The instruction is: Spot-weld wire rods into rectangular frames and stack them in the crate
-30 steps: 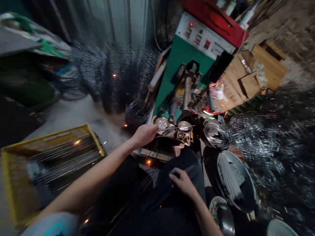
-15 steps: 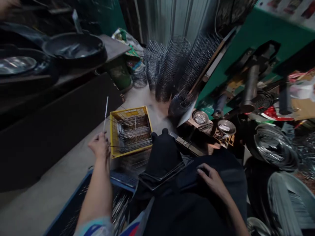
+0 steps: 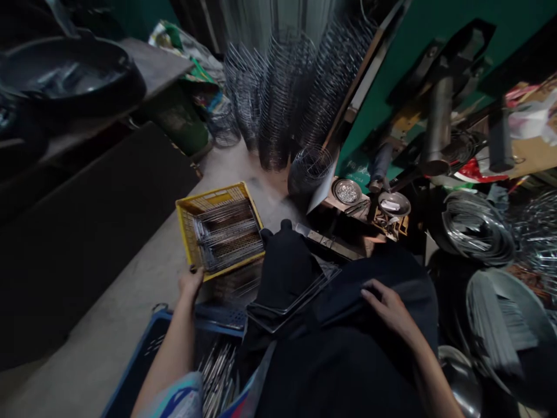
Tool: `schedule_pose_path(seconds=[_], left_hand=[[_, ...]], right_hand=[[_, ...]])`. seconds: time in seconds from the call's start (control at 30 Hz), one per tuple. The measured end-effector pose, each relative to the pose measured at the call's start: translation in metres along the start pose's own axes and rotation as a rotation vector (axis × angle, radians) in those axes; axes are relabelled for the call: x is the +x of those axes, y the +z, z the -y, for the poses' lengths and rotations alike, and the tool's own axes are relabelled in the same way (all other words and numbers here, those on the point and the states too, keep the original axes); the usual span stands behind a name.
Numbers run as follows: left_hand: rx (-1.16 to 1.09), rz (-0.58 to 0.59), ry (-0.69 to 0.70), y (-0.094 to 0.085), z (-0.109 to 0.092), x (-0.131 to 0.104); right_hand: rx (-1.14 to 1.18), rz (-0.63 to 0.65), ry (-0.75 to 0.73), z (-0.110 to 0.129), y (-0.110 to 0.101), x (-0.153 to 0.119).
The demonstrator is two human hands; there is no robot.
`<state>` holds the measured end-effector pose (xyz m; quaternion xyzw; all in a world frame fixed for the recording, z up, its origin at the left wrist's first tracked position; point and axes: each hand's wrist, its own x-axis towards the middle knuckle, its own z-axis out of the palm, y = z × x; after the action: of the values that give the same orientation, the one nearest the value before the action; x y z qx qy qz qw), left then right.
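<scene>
My left hand (image 3: 190, 283) is closed at the near left corner of a yellow plastic crate (image 3: 185, 232). A small dark bit shows at its fingertips; what it holds is unclear. Many thin metal rods (image 3: 228, 232) lie inside the crate. My right hand (image 3: 385, 305) rests over my dark-clothed right thigh, fingers loosely bent and apart, with nothing in it. Between the hands, bent wire frames (image 3: 278, 316) lie across my lap. Below my left forearm, a blue crate (image 3: 134, 354) holds more metal pieces (image 3: 217, 371).
Tall stacks of wire racks (image 3: 278, 98) stand by the back wall. A green machine (image 3: 439, 128) is at the right, with a bowl of small shiny parts (image 3: 347, 191) near it. Coiled wire (image 3: 476, 229) sits farther right. A large black pan (image 3: 69, 69) rests on the left bench.
My left hand has come down and toward me; the upright thin rod it held no longer shows. The view has swung to the right. My right hand stays over the thigh.
</scene>
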<state>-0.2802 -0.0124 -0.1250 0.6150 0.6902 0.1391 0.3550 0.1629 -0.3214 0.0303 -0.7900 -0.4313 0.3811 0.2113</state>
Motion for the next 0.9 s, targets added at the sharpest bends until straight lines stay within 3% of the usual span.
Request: schedule_pose_path(seconds=[0.1, 0.17, 0.27, 0.37, 0.43, 0.57, 0.7, 0.9], left_hand=[[-0.008, 0.044, 0.057, 0.007, -0.027, -0.030], [-0.039, 0.179, 0.219, 0.016, -0.059, -0.066], [0.029, 0.533, 0.740, 0.033, -0.107, -0.127], [0.224, 0.501, 0.936, 0.046, -0.133, -0.163], [0.278, 0.537, 0.969, 0.048, -0.138, -0.167], [0.236, 0.729, 0.945, 0.043, -0.145, -0.161], [0.191, 0.833, 0.874, 0.039, -0.158, -0.160], [0.145, 0.775, 0.682, 0.035, -0.193, -0.135]], right_hand=[[-0.045, 0.006, -0.034, 0.008, -0.008, 0.002], [-0.067, -0.041, -0.050, 0.009, -0.018, 0.001], [-0.081, -0.188, 0.005, -0.004, -0.039, -0.008], [-0.086, -0.358, 0.104, -0.030, -0.061, -0.025], [-0.080, -0.472, 0.147, -0.053, -0.074, -0.039], [-0.035, -0.615, 0.274, -0.108, -0.101, -0.070], [-0.186, -0.722, 0.509, -0.190, -0.130, -0.100], [-0.378, -0.606, 1.052, -0.322, -0.156, -0.144]])
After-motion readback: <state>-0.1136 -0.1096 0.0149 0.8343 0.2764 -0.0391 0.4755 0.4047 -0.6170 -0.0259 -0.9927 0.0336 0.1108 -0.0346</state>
